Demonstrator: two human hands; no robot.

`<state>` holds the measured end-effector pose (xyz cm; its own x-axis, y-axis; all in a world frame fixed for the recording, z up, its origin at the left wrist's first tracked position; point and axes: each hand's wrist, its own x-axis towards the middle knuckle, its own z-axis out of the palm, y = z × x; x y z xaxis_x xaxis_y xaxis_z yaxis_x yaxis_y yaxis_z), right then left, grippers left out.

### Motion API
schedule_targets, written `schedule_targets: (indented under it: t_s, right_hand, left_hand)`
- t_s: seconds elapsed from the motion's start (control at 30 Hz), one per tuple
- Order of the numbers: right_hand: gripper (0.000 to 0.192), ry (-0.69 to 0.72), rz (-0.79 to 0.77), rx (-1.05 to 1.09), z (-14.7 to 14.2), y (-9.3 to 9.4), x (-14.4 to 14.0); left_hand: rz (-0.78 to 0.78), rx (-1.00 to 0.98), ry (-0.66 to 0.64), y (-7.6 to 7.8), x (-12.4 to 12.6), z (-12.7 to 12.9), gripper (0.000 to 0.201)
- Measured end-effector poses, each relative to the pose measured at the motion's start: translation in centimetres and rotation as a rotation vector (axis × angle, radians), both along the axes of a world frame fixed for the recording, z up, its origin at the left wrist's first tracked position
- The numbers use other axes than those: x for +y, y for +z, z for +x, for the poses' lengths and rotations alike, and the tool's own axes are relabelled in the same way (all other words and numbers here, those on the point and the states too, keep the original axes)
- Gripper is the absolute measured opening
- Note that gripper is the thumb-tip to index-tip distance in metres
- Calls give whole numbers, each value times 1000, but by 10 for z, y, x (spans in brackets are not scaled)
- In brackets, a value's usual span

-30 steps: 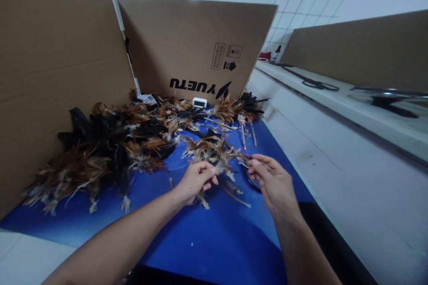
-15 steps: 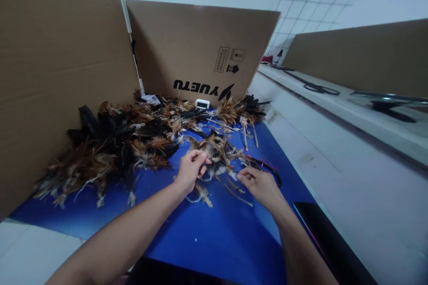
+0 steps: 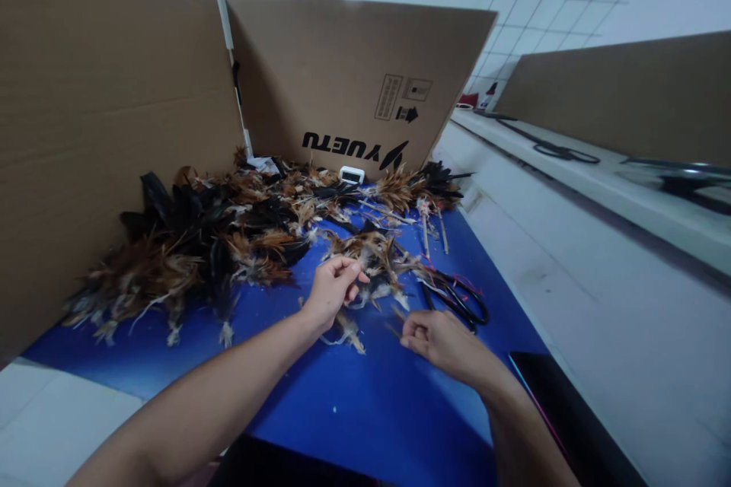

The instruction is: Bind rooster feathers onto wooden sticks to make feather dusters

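Thumb and fingers of my left hand [image 3: 336,291] are pinched together, with a small grey fluffy feather [image 3: 367,253] at their tips. My right hand [image 3: 437,338] is closed just above the blue table surface [image 3: 343,411], and thin brown feathers [image 3: 395,319] stick out from its fingertips, smeared by motion. Between and beyond the hands lies a loose heap of brown and grey feathers [image 3: 380,266]. A small feather tuft [image 3: 349,331] rests below my left hand. Black-handled scissors [image 3: 465,300] with red thread about them lie beyond my right hand.
Large piles of brown and black feathers [image 3: 165,266] line the left and back. Cardboard panels [image 3: 343,61] stand behind them, with a small white digital display [image 3: 351,175] at their foot. Thin sticks [image 3: 426,236] lie at back right. A dark flat device [image 3: 560,403] sits at the right edge.
My right hand has come down and closed on thin brown feathers that lay on the table, uncovering the scissors. My left hand keeps its pinch. The view has shifted slightly.
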<state>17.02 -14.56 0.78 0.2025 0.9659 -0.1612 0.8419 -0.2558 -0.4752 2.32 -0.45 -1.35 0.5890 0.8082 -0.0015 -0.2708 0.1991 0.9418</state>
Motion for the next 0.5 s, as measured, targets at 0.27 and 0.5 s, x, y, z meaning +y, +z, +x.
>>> schedule_targets:
  t_s: [0.27,0.5]
  right_hand:
    - [9,-35,140,239,-1,0,2]
    - [20,-299,375,650,-4,5,12]
  left_hand:
    - [-46,19,-79,6,-9,0,27]
    - [-122,29,-215,2,-18,-1,31]
